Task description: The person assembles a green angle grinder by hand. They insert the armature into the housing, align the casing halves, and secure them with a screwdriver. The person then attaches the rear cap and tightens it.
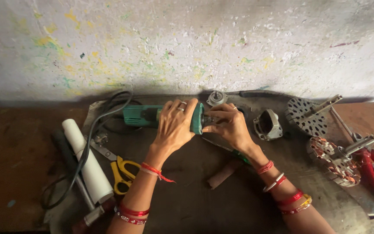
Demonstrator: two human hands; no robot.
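At the twelve o'clock edge of the dark work mat (204, 190), close to the wall, the green power-tool body (161, 116) lies on its side with its open end toward three o'clock. The left hand (174, 125) is closed around that open end, gripping it from above. The right hand (228, 125) is pinched on a small metal part (207, 120) at the mouth of the body; what exactly the fingertips hold cannot be told.

Judged from this position, the step in hand is work on the internal part at the open end. To do it well:

1. Keep the left-hand grip firm so the body cannot roll.
2. Keep the small part in line with the body's long axis; a tilt would likely bind it.
3. Keep the black cord (87, 143), trailing toward eight o'clock, slack.

The grey gear housing (268, 125) rests at three o'clock of the right hand, and a round metal cap (216, 98) just beyond at twelve. Yellow-handled scissors (122, 171) and a white tube (87, 160) lie at eight o'clock, well apart.
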